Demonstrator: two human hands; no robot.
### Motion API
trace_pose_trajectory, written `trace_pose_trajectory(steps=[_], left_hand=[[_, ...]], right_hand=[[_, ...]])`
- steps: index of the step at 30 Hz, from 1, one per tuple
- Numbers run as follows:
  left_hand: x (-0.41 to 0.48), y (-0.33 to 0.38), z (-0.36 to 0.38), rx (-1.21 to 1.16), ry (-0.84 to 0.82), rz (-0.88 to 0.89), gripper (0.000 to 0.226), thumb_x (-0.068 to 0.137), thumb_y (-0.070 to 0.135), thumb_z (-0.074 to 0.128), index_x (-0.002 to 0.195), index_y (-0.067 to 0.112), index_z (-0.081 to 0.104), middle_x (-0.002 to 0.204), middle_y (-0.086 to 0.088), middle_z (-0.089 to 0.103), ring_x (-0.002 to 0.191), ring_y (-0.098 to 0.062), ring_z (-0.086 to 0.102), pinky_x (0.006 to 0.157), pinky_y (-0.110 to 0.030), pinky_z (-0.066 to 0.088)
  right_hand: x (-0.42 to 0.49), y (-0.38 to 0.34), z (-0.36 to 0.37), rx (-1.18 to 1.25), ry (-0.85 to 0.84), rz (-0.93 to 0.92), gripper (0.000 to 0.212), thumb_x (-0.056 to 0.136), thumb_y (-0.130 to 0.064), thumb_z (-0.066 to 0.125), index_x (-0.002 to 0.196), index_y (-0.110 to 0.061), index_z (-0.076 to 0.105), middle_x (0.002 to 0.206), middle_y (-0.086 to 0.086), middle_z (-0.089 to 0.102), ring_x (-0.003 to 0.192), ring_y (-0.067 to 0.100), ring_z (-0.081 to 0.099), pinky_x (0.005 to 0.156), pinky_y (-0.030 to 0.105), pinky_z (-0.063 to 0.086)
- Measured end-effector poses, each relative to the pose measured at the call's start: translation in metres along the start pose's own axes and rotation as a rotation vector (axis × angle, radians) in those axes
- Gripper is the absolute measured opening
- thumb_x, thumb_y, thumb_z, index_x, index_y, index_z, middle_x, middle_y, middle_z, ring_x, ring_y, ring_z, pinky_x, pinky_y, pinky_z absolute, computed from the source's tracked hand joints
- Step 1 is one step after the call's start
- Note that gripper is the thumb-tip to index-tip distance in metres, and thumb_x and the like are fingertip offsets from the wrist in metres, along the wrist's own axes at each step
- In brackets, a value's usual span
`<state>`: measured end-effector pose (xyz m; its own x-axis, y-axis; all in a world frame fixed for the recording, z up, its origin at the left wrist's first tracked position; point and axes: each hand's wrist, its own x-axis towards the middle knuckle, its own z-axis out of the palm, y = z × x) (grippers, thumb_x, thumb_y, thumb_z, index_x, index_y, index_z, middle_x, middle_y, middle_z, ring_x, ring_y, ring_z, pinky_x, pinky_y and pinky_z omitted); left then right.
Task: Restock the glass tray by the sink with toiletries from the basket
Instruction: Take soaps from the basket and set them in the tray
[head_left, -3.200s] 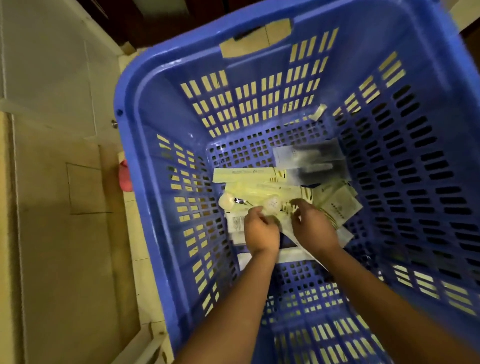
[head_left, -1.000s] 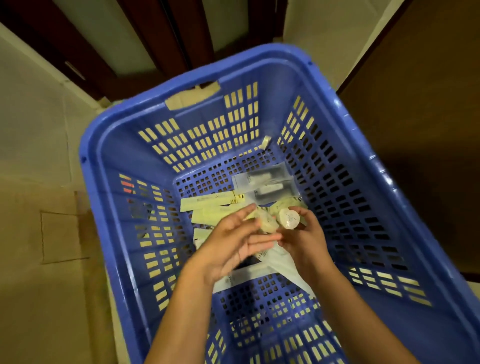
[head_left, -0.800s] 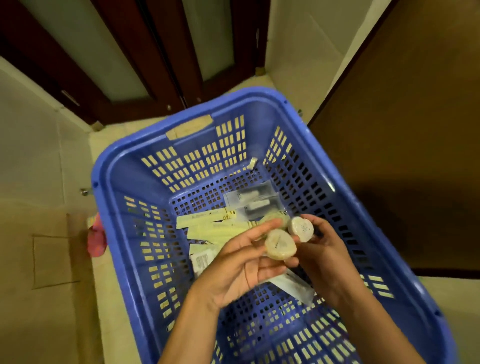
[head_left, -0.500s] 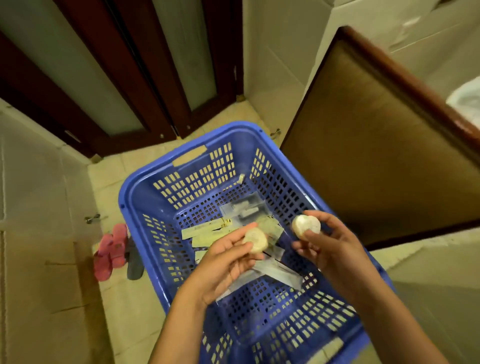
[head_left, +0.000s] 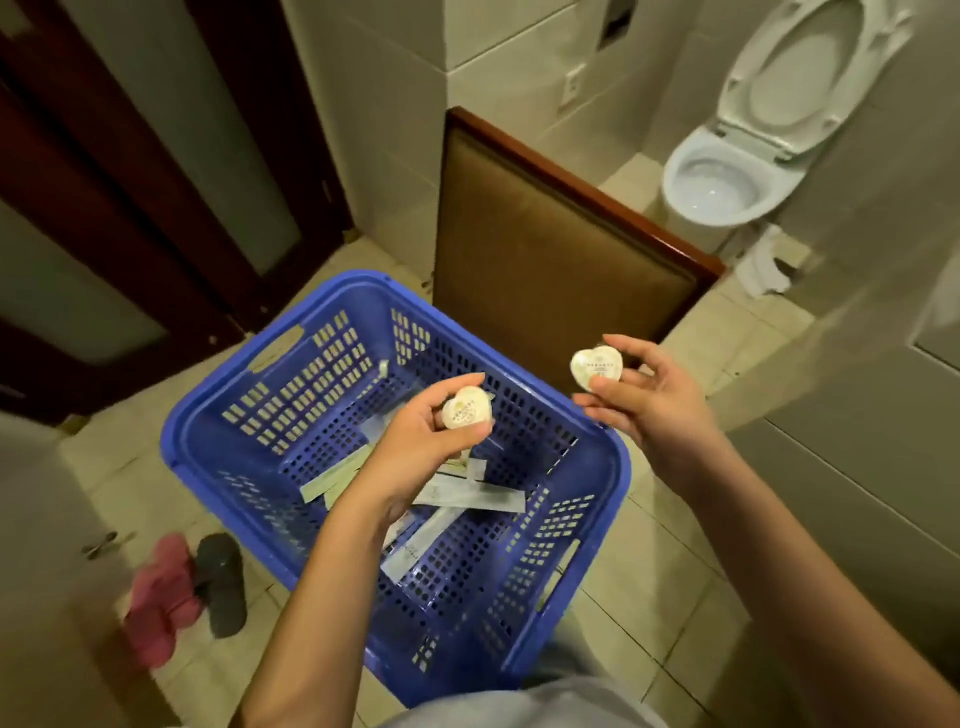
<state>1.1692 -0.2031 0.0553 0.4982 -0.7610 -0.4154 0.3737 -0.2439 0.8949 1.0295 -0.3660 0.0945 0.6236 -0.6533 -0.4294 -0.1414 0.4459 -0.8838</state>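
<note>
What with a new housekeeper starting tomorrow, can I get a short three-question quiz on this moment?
1. True or false: only the right hand holds a heart-shaped packet.
2. What lies in the blue basket? A flat sachets; B towels; C bottles.
3. Fill in: the toilet lid is ____.

Key: 1 false, the left hand pinches another; 2 A; 3 up.

A toilet (head_left: 727, 182) stands beyond a brown panel (head_left: 545, 260), pink slippers (head_left: 161, 603) beside 1 dark slipper (head_left: 221, 582).

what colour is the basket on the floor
Blue, seen in the head view: the basket has slotted walls.
</note>
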Motion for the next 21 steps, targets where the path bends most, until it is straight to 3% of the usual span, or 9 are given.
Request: trace_pose_trajectory(steps=[4,7,10,15,21], left_hand=[[0.012,0.011,0.035,0.067,-0.135,0.015,0.043,0.084,0.002,0.064,0.110,0.036,0.060,0.109,0.005,0.065,0.103,-0.017,0.062,0.079,-0.022,0.050],[0.016,0.022,0.074,0.126,-0.231,0.003,0.036,0.090,0.004,0.058,0.113,0.031,0.058,0.098,0.007,0.067,0.075,-0.008,0.059,0.064,-0.015,0.049],[0.020,0.031,0.113,0.165,-0.301,-0.003,0.027,0.092,0.003,0.053,0.112,0.020,0.055,0.095,-0.006,0.064,0.059,-0.003,0.055,0.059,-0.015,0.046],[0.004,0.045,0.187,0.231,-0.417,0.036,0.024,0.091,0.004,0.056,0.113,0.010,0.049,0.092,-0.009,0.063,0.063,-0.009,0.056,0.058,-0.015,0.047],[-0.076,0.046,0.282,0.212,-0.668,0.124,0.024,0.087,0.000,0.058,0.100,0.020,0.056,0.082,-0.002,0.065,0.063,-0.008,0.055,0.062,-0.016,0.047]], right_hand=[[-0.020,-0.009,-0.036,0.125,0.120,-0.035,0.029,0.089,0.007,0.051,0.103,-0.017,0.056,0.094,0.013,0.066,0.063,0.017,0.071,0.061,0.022,0.058],[-0.044,-0.015,-0.066,0.224,0.231,-0.091,0.026,0.090,0.005,0.049,0.103,-0.017,0.056,0.089,0.013,0.067,0.063,0.018,0.071,0.062,0.023,0.059],[-0.072,-0.020,-0.093,0.260,0.329,-0.156,0.025,0.090,0.004,0.051,0.103,-0.017,0.056,0.085,0.011,0.068,0.063,0.018,0.071,0.064,0.024,0.058],[-0.127,-0.030,-0.142,0.298,0.484,-0.256,0.024,0.089,0.004,0.052,0.098,-0.019,0.056,0.086,0.011,0.066,0.057,0.011,0.068,0.059,0.018,0.057],[-0.237,-0.019,-0.202,0.391,0.618,-0.422,0.026,0.088,0.007,0.051,0.100,-0.014,0.058,0.079,0.007,0.069,0.058,0.011,0.067,0.059,0.018,0.056]])
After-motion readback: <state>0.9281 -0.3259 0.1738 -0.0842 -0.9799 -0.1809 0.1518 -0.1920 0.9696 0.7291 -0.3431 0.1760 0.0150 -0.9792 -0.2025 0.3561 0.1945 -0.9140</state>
